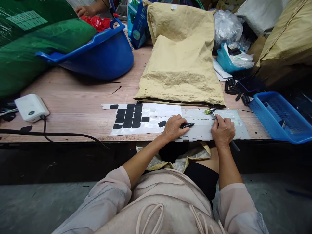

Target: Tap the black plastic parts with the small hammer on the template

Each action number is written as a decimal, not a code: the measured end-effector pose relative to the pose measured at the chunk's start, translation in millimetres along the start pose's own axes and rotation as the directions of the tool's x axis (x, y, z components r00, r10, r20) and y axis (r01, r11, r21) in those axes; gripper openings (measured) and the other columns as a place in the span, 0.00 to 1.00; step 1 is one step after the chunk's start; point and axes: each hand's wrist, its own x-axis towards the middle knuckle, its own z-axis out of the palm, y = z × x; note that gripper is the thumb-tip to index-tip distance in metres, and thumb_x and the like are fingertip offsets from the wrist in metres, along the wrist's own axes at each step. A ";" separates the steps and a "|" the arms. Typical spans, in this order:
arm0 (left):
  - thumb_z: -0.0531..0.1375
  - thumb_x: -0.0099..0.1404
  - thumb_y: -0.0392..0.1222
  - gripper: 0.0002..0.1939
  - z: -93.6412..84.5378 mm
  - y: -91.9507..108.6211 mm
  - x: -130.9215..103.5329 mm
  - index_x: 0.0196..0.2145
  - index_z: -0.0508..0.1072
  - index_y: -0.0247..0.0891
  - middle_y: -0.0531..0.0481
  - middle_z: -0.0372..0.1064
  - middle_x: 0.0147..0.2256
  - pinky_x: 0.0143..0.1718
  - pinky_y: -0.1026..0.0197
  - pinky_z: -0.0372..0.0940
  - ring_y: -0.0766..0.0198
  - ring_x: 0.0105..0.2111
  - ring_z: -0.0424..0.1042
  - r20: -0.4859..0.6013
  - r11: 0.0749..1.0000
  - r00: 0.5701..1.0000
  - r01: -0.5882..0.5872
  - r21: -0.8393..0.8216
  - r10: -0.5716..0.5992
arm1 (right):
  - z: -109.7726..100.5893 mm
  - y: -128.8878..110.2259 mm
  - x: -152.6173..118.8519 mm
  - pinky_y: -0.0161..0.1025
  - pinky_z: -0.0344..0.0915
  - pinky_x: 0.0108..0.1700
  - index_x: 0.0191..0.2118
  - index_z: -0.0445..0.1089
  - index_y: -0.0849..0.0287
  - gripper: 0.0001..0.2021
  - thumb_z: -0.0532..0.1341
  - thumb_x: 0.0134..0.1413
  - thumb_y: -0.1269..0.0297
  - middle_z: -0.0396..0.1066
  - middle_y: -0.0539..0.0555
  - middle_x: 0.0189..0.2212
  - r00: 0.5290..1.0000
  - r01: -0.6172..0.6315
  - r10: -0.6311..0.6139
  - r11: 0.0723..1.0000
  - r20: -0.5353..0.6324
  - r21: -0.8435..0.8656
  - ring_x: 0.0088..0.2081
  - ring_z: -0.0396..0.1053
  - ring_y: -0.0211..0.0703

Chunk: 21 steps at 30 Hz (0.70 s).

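My left hand (173, 127) is closed on a small black cylindrical piece (187, 125), whose free end points right over a grey board (200, 122). In my right hand (223, 130) is a small hammer (212, 112) with a metal head and a yellowish-green tip, its dark handle coming out below the palm. The hammer head is above the board's far part, apart from the black piece. To the left of my left hand lies a white sheet (151, 113) with rows of black rounded-square stickers (128, 116), a few of them set apart.
Behind the board lies a large tan sack (180, 65). A blue tub (102, 55) stands at back left, a blue basket (280, 120) at right beside loose black pieces (232, 87). A white box (31, 107) with a black cable sits left. Another person's hand (85, 11) shows at back.
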 end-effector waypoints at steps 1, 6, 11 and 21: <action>0.71 0.64 0.43 0.08 0.7 -1.2 1.2 0.41 0.80 0.40 0.47 0.73 0.37 0.47 0.52 0.66 0.54 0.42 0.71 0.003 1.000 1.000 0.007 -0.019 -0.007 | 0.2 1.3 1.1 0.44 0.54 0.40 0.54 0.80 0.54 0.18 0.59 0.64 0.63 0.68 0.59 0.40 1.000 0.004 -0.004 1.000 0.008 0.008 0.40 0.59 0.49; 0.70 0.63 0.42 0.06 2.0 -6.4 3.5 0.38 0.81 0.41 0.49 0.73 0.35 0.44 0.54 0.66 0.55 0.40 0.71 0.000 0.994 1.000 0.026 -0.102 -0.026 | -9.7 0.6 -0.9 0.44 0.60 0.41 0.54 0.80 0.55 0.18 0.57 0.64 0.64 0.70 0.59 0.38 1.000 -0.007 0.004 0.994 0.029 0.111 0.40 0.64 0.50; 0.70 0.63 0.40 0.08 2.5 -6.3 2.8 0.41 0.81 0.41 0.49 0.74 0.36 0.45 0.54 0.66 0.55 0.41 0.71 -0.013 0.993 1.000 0.019 -0.118 -0.021 | -40.5 -24.6 -31.2 0.44 0.69 0.45 0.59 0.76 0.55 0.20 0.55 0.71 0.58 0.74 0.58 0.42 0.994 0.070 -0.100 0.903 0.048 0.424 0.41 0.72 0.48; 0.70 0.62 0.39 0.06 4.1 -6.1 4.6 0.39 0.81 0.41 0.50 0.74 0.35 0.46 0.54 0.65 0.56 0.41 0.71 -0.012 0.991 0.999 0.036 -0.128 -0.038 | -69.5 -61.0 -65.7 0.40 0.72 0.43 0.62 0.75 0.53 0.19 0.56 0.72 0.64 0.75 0.54 0.37 0.956 0.164 -0.278 0.770 0.092 0.617 0.36 0.73 0.41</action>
